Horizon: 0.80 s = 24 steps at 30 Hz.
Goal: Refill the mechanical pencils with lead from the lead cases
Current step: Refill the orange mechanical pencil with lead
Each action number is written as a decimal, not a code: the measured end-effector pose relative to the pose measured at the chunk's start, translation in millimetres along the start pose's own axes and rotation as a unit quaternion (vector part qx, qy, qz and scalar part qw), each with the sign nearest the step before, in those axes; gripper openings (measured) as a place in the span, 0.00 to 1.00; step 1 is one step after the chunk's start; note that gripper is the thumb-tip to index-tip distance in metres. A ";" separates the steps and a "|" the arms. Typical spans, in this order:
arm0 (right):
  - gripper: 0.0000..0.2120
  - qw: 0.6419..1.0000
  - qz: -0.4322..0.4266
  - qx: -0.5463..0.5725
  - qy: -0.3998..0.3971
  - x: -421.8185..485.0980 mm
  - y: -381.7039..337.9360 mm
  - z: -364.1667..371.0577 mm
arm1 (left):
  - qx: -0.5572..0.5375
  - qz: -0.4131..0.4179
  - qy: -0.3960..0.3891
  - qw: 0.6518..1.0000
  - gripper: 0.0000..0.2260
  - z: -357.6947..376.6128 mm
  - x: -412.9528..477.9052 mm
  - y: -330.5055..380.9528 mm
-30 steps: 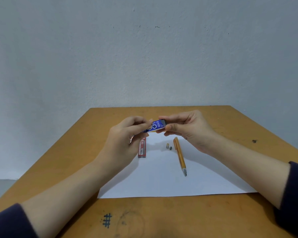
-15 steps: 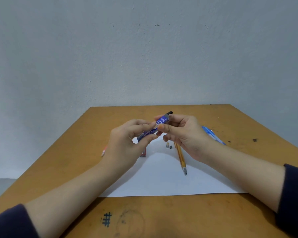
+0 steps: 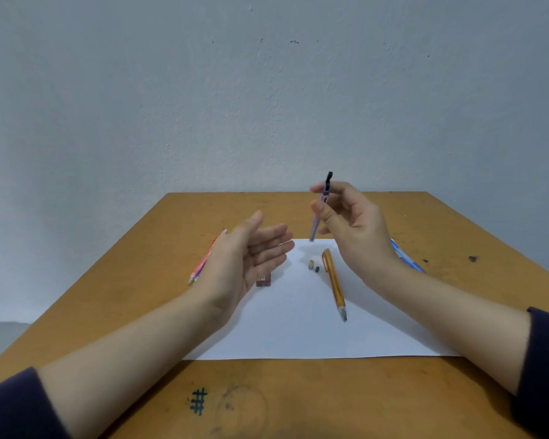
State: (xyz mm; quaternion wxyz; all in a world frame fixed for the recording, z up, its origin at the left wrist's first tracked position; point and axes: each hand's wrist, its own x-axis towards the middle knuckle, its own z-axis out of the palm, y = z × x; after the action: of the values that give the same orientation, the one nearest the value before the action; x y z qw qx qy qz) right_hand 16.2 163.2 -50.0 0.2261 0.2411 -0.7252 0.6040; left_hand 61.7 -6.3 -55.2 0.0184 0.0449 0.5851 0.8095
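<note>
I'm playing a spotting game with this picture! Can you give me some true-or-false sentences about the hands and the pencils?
1. The right hand holds the blue lead case. True.
2. The left hand grips the orange pencil. False: that hand is open and holds nothing, and the orange pencil lies on the white paper.
3. Two small grey pieces lie beside the orange pencil's top end. True.
4. The pink pencil lies on the white paper. False: it lies on the table, left of the paper.
</note>
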 end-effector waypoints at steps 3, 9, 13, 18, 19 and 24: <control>0.12 0.978 -0.130 -0.163 0.006 4.6 3.6 -6.5 | -0.125 -0.091 -0.028 0.988 0.28 1.2 -4.3 6.8; 0.14 0.898 -0.275 -0.343 -0.027 8.2 11.7 -9.0 | -0.190 -0.148 -0.058 0.969 0.35 -0.7 -5.8 8.8; 0.14 0.886 -0.282 -0.364 -0.042 7.6 19.2 -5.8 | -0.212 -0.172 -0.072 0.959 0.37 -3.5 -5.5 8.5; 0.24 0.849 -0.324 -0.413 -0.051 11.7 30.1 -9.4 | -0.235 -0.191 -0.084 0.949 0.39 -3.7 -5.4 7.4; 0.28 0.844 -0.330 -0.419 -0.050 12.3 30.8 -9.5 | -0.239 -0.193 -0.086 0.948 0.39 -3.8 -5.2 7.2; 0.34 0.825 -0.364 -0.430 -0.037 10.7 23.6 -7.2 | -0.266 -0.207 -0.085 0.938 0.40 -4.1 -5.0 7.2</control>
State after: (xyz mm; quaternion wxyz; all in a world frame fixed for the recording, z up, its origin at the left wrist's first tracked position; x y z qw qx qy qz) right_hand -6.6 173.1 -60.3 0.4838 0.3882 -0.7786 0.0953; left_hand 66.5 -12.9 -50.0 0.2468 -0.0149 0.3407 0.9071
